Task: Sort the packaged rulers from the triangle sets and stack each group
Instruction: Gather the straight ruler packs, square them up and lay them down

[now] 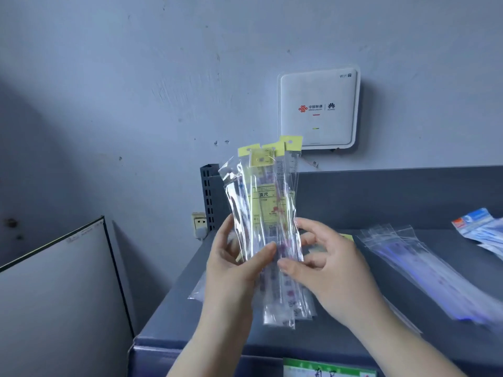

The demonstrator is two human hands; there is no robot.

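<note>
Squaring a fan of packaged rulers [268,221], held upright at centre frame above the shelf [340,336].

Gripped by left hand [234,270] and right hand [330,270], fingers curled round lower halves; best tapped level before stacking. Open shelf toward 5 o'clock; clear sleeves [424,268] at 3 o'clock, front edge at 6.

A person stands before a counter [340,341] that runs along a wall. Both hands are raised above its left part, holding a fanned bundle of packaged rulers [268,213] upright between them: the left hand [234,270] on the bundle's left side, the right hand [329,270] on its right. On the counter to the right lies a spread of flat packages [424,265], with more packages [481,229] at the far right edge. A router [318,107] hangs on the wall behind the bundle. A board [57,295] leans left of the counter.
</note>
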